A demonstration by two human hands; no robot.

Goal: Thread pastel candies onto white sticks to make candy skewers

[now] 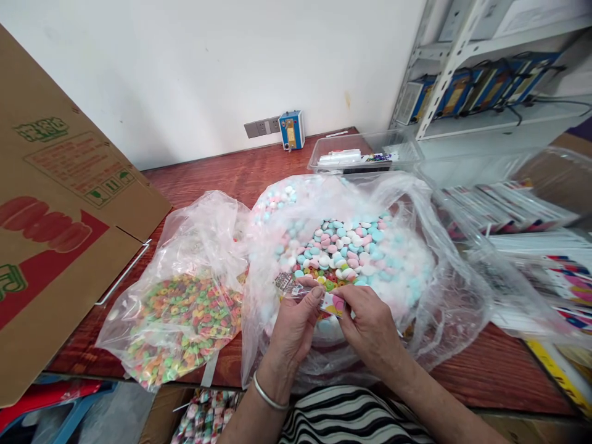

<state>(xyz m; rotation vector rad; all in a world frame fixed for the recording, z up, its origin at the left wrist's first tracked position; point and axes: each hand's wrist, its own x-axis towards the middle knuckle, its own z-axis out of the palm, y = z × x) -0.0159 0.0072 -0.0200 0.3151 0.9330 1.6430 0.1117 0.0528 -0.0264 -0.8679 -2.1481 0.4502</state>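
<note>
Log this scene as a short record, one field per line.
Left hand: pinching a small printed packet
Right hand: gripping the packet's other end
Below hands: open clear bag of pink, blue and white candies
Left of that: clear bag of multicoloured rings
Far left: printed cardboard box
By the wall: blue device
Upper right: white shelving

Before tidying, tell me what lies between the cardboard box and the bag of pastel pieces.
The head view shows a clear bag of multicoloured rings there, plus a thin white strip beside the box.
</note>
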